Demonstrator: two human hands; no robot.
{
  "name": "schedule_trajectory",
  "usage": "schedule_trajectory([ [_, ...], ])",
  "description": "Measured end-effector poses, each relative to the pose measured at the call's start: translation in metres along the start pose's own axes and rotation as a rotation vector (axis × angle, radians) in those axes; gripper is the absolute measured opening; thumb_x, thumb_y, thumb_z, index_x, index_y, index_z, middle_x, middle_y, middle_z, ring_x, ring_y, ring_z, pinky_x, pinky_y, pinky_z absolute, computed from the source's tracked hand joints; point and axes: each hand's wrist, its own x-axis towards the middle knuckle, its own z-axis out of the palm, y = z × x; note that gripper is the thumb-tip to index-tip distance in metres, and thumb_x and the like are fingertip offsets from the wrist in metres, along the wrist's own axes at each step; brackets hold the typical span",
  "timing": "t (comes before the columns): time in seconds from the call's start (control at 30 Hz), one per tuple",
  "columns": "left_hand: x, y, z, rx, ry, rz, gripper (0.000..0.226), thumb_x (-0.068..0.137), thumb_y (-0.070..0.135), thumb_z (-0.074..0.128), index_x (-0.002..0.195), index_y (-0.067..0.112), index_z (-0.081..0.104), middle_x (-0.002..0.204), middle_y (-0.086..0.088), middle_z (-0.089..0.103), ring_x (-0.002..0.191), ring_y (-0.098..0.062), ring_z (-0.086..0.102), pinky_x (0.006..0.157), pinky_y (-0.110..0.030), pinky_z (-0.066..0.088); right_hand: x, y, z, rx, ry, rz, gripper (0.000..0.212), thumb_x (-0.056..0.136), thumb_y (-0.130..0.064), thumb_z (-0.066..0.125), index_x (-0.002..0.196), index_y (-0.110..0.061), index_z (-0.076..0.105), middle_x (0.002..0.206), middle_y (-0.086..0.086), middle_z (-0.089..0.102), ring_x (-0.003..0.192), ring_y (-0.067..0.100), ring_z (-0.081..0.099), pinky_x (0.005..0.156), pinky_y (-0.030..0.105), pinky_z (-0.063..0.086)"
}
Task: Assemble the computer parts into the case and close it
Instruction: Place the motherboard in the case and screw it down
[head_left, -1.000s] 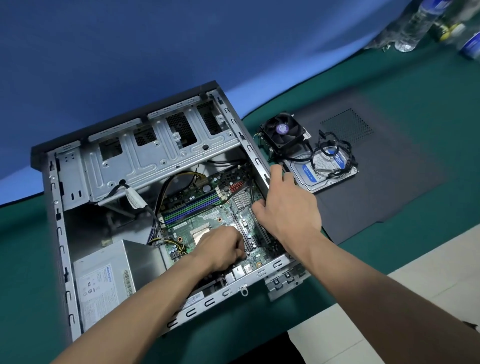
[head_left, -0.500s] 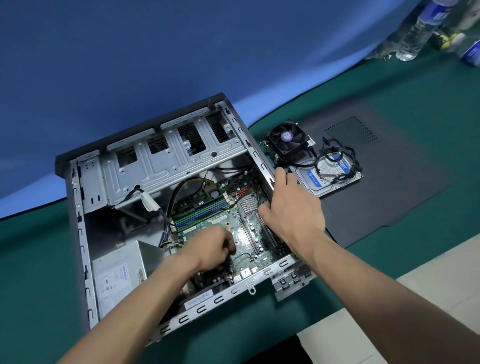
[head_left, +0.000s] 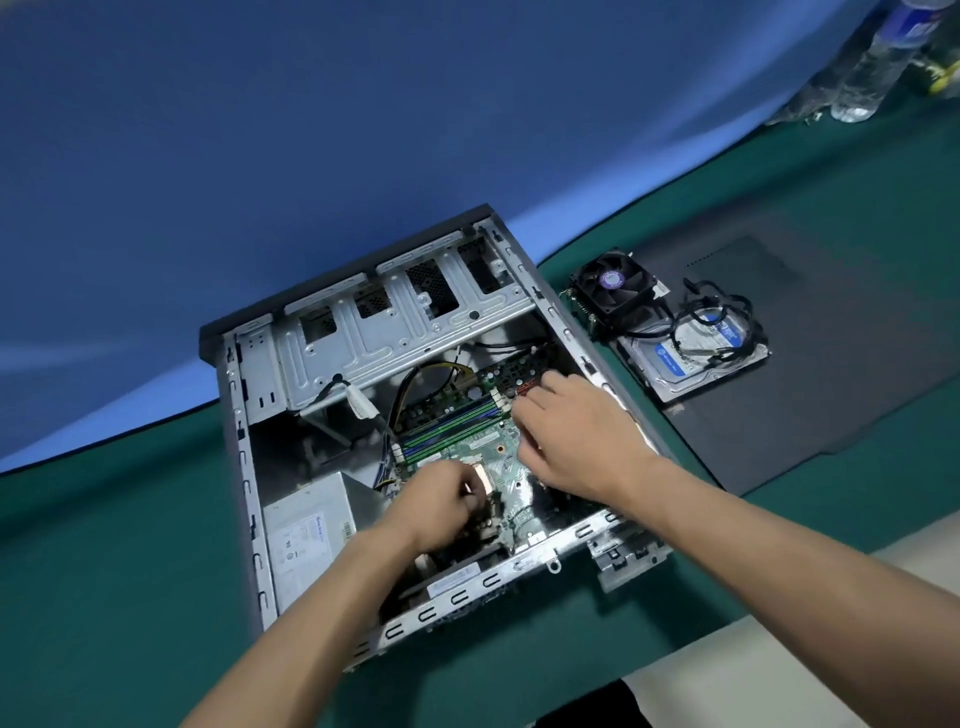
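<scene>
The open grey computer case (head_left: 244, 467) lies on its side on the green mat. A green motherboard (head_left: 467, 441) sits inside it, with RAM slots toward the back. My left hand (head_left: 439, 506) is curled over the CPU socket area beside a shiny metal part; whatever is under the fingers is hidden. With fingers stretched out, my right hand (head_left: 576, 436) rests on the board's right side near the red connectors. A black CPU cooler fan (head_left: 613, 291) and a blue-labelled hard drive (head_left: 696, 358) with black cables lie outside, right of the case.
The power supply (head_left: 306, 535) fills the case's lower left corner and a metal drive cage (head_left: 395, 322) spans the back. The dark side panel (head_left: 831, 364) lies flat under the fan and drive. Plastic bottles (head_left: 867, 73) stand at the far right by the blue backdrop.
My right hand left the case's right rim and moved onto the motherboard. The left hand stayed curled near the CPU socket. The camera view shifted, so the case appears further right.
</scene>
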Motion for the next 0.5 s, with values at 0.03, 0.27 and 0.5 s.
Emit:
schedule_trajectory([
  [0.03,-0.002,-0.002,-0.002,-0.045,-0.004,-0.020,0.011,0.091,0.011,0.056,0.085,0.017,0.063,0.086,0.001,0.063,0.080,-0.014,0.057,0.069,-0.022,0.040,0.003,-0.004,0.002,0.064,-0.111,-0.020,0.015,0.090,-0.029,0.048,0.090,-0.016,0.054,0.082,-0.001,0.059,0.073,0.015,0.042,0.072,0.032,0.048],
  [0.27,-0.006,-0.009,-0.005,-0.199,-0.035,-0.080,0.015,0.090,0.017,0.061,0.086,0.014,0.074,0.090,0.002,0.071,0.079,-0.007,0.061,0.076,-0.023,0.049,0.018,-0.016,0.028,0.329,-0.596,0.140,0.016,0.093,-0.025,0.052,0.099,-0.019,0.065,0.097,0.001,0.067,0.085,0.016,0.058,0.079,0.025,0.042],
  [0.5,0.004,-0.018,-0.005,-0.293,-0.075,-0.280,0.023,0.098,0.019,0.048,0.083,0.007,0.060,0.071,-0.011,0.070,0.046,-0.015,0.051,0.057,-0.031,0.047,0.035,-0.020,0.049,0.802,-0.595,0.369,0.016,0.094,-0.026,0.052,0.095,-0.041,0.058,0.099,-0.007,0.068,0.090,0.014,0.062,0.085,0.032,0.051],
])
